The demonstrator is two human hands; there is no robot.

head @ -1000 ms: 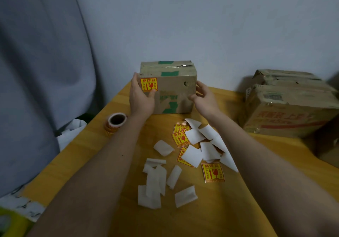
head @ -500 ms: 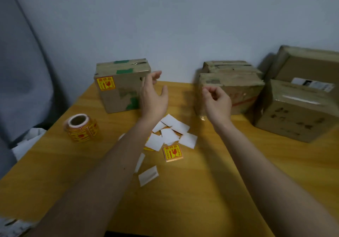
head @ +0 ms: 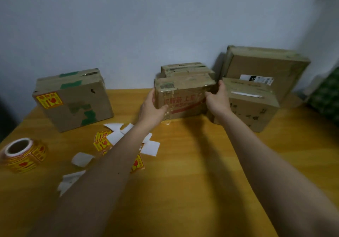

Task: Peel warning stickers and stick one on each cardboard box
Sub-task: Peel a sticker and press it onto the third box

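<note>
Now both hands, left [head: 152, 108] and right [head: 217, 99], grip the sealed red-printed box [head: 183, 97] by its sides.

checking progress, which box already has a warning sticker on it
The far-left box with green tape: a yellow sticker on its front. The others show none.
</note>
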